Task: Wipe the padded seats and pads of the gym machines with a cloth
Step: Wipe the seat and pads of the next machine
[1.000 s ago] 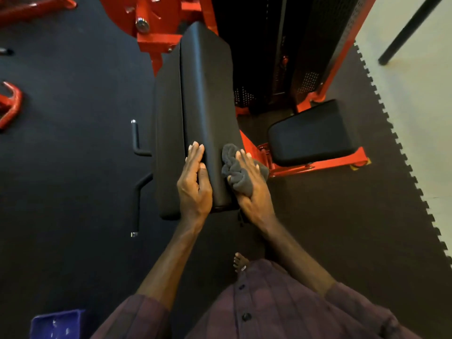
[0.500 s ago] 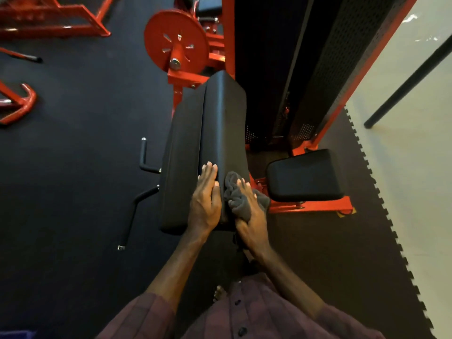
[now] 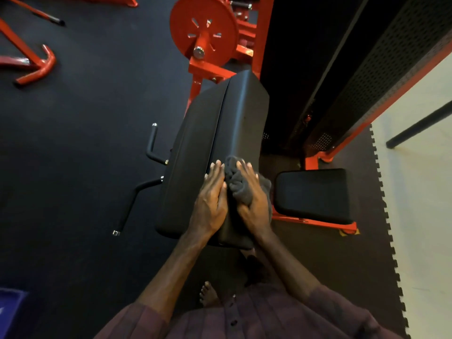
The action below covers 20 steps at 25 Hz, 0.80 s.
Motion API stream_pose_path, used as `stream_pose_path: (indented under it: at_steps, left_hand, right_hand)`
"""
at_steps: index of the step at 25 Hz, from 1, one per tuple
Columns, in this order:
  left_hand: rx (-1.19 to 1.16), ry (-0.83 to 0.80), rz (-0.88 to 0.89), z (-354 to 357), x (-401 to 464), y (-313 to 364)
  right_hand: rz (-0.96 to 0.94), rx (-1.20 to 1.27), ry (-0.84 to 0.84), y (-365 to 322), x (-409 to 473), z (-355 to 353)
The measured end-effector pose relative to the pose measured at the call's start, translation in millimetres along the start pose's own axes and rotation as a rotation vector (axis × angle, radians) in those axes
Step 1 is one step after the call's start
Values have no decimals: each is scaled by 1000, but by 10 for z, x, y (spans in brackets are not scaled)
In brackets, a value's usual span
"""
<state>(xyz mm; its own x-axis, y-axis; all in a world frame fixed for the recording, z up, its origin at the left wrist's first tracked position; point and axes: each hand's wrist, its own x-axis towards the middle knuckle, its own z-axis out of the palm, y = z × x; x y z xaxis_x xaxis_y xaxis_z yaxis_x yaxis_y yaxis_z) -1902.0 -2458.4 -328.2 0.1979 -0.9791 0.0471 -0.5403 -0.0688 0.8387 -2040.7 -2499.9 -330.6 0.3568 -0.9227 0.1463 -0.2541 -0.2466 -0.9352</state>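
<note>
Slid a little up the long black pad (image 3: 220, 133) at frame centre: right hand (image 3: 254, 204) clutching the bunched grey cloth (image 3: 238, 183), left hand (image 3: 211, 201) flat alongside; upper pad and small seat (image 3: 315, 194) at right seemingly unwiped.

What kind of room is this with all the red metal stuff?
Most likely a gym. There is a red machine frame with a round red wheel, black padded seats, and dark rubber mat flooring with jigsaw edges.
</note>
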Motion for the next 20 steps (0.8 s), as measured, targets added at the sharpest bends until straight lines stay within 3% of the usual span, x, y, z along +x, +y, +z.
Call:
stream_pose_path:
  at_steps: [3, 5, 8, 11, 13, 16, 20]
  left_hand:
    - [33, 4, 5, 7, 108, -22]
    - [34, 5, 14, 23, 176, -25]
    - [20, 29, 12, 34, 207, -24]
    - [23, 37, 11, 36, 217, -43]
    - [49, 44, 26, 42, 231, -34]
    - [60, 15, 22, 52, 276, -9]
    - [52, 26, 2, 64, 434, 20]
  right_hand:
    - [25, -73, 41, 122, 530, -119]
    - [71, -7, 73, 184, 411, -172]
    - [-16, -5, -32, 83, 21, -78]
    - [-94, -53, -37, 149, 505, -105]
    - [-22, -64, 32, 314, 869, -205]
    - [63, -2, 61, 304, 572, -198]
    - [-86, -8, -40, 131, 580, -150]
